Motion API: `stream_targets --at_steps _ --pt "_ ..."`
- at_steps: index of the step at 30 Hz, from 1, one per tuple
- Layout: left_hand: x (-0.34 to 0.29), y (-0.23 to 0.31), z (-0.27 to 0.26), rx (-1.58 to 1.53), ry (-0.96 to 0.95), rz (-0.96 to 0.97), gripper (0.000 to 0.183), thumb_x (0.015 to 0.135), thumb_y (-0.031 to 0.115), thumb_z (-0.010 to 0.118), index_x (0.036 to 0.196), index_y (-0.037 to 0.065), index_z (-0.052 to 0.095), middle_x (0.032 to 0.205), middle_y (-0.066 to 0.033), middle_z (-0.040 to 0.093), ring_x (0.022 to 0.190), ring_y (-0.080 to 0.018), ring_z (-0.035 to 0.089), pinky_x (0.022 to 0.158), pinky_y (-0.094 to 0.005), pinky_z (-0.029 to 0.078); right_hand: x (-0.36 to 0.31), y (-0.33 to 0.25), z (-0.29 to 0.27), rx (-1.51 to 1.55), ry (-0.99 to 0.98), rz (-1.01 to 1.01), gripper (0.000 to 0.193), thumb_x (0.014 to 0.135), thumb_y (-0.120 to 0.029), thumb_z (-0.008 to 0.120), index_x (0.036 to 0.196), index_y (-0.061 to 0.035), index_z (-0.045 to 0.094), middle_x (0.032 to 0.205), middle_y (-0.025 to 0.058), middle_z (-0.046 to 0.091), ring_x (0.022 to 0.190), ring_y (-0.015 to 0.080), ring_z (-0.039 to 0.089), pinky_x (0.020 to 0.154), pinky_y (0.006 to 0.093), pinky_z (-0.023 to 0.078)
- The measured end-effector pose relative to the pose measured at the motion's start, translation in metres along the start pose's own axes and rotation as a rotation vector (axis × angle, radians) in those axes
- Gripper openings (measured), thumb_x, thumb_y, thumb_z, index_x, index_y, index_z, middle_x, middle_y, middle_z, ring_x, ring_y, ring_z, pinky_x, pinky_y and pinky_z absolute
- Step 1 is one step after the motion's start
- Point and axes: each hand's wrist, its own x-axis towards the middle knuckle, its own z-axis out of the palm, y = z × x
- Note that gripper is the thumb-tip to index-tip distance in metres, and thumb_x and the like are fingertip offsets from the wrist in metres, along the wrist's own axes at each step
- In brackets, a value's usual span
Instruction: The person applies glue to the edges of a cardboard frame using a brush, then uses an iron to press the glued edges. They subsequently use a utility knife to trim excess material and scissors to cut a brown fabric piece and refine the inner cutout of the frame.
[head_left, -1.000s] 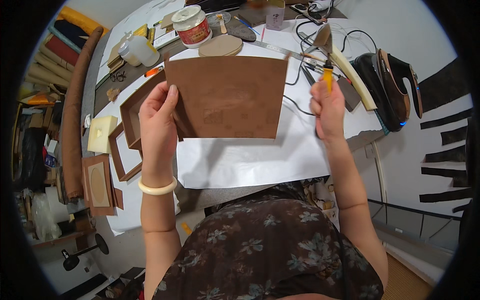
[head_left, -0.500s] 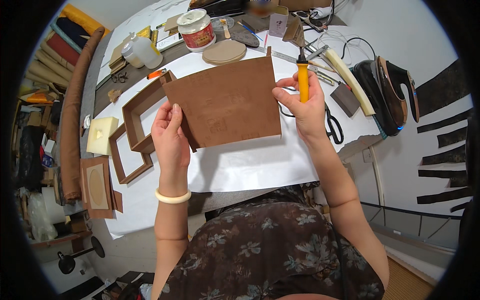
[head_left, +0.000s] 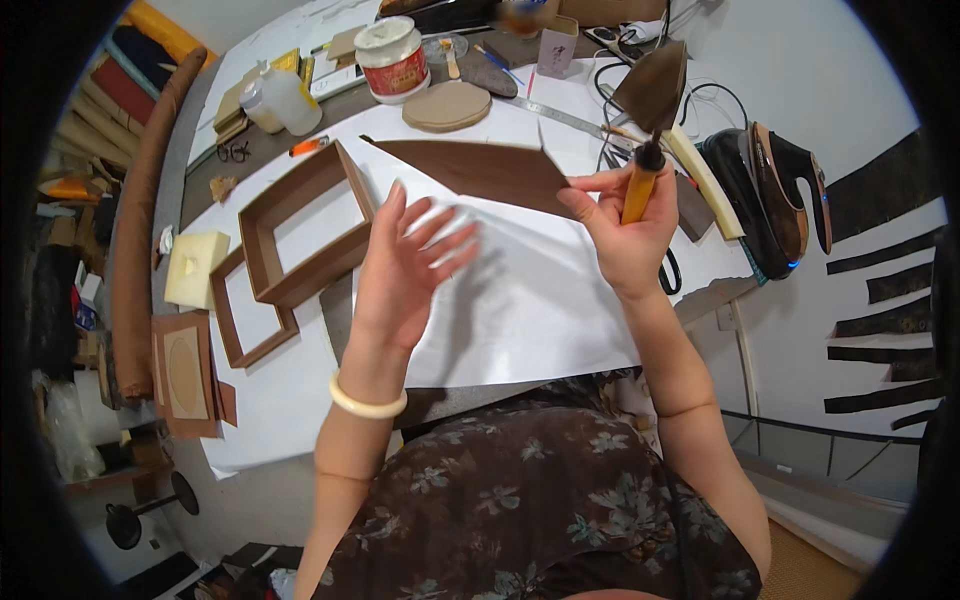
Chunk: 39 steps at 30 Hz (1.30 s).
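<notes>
My right hand [head_left: 625, 235] grips a brush [head_left: 650, 110] with a yellow handle and a wide dark head pointing up. The same hand pinches the right corner of a brown sheet of card [head_left: 480, 167], which is tipped almost edge-on above the white paper [head_left: 530, 310] on the table. My left hand [head_left: 405, 270] hovers open over the white paper, fingers spread, just below the brown sheet and not touching it. A pale bangle sits on that wrist.
Two brown box frames [head_left: 300, 225] lie left of the paper. A cream block [head_left: 195, 268] and a brown panel with an oval [head_left: 185, 375] sit further left. A red-labelled tub [head_left: 393, 55], a white bottle [head_left: 280, 98], a round brown disc [head_left: 447, 105] and cables lie at the back.
The left hand has let go of the brown sheet and opened. The right hand has swung the sheet up to nearly edge-on, with the brush now upright.
</notes>
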Motion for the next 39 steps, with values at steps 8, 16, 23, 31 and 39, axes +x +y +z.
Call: stream_targets --at_steps 8,16,23,31,39 --pt "0.042 -0.025 -0.012 0.094 -0.149 -0.229 0.026 0.097 0.011 0.055 0.117 -0.005 0.056 0.110 -0.0120 0.064 0.097 -0.0146 0.062 0.081 -0.0286 0.054 -0.037 -0.004 -0.019 0.011 -0.315 0.307 0.020 0.086 0.013 0.063 0.091 -0.0016 0.051 0.089 0.0089 0.069 0.089 0.0154 0.069 0.083 0.0294 0.057" --pt "0.020 -0.068 -0.059 0.386 -0.100 -0.309 0.048 0.100 0.030 0.059 0.132 -0.004 0.051 0.118 -0.0109 0.063 0.109 -0.0172 0.060 0.093 -0.0304 0.049 -0.025 -0.005 -0.092 -0.011 -0.340 0.476 0.020 0.097 -0.016 0.064 0.111 -0.0013 0.061 0.074 -0.0031 0.053 0.063 0.0036 0.044 0.056 0.0181 0.033" --pt "-0.008 -0.054 -0.085 1.443 -0.030 0.732 0.037 0.087 0.017 0.071 0.118 0.000 0.057 0.116 -0.0151 0.061 0.109 -0.0268 0.059 0.095 -0.0358 0.046 -0.031 -0.018 -0.104 -0.733 -0.682 0.175 0.018 0.092 -0.017 0.068 0.097 -0.0003 0.067 0.073 0.0053 0.060 0.060 0.0117 0.055 0.054 0.0233 0.042" --pt "-0.020 -0.070 -0.084 1.560 -0.387 0.545 0.034 0.078 0.020 0.080 0.093 0.005 0.054 0.128 -0.0162 0.054 0.124 -0.0360 0.052 0.117 -0.0514 0.031 -0.041 -0.011 -0.080 -0.774 -1.088 -0.140 0.017 0.085 -0.020 0.075 0.090 -0.0043 0.070 0.070 0.0045 0.061 0.052 0.0167 0.058 0.047 0.0280 0.044" --pt "-0.019 -0.068 -0.083 1.600 -0.421 0.468 0.034 0.077 0.017 0.080 0.083 0.006 0.048 0.127 -0.0183 0.053 0.114 -0.0357 0.058 0.120 -0.0559 0.021 -0.035 0.001 -0.070 -0.787 -1.121 -0.090 0.016 0.087 -0.020 0.073 0.087 -0.0039 0.071 0.068 0.0045 0.060 0.049 0.0189 0.057 0.047 0.0289 0.044"
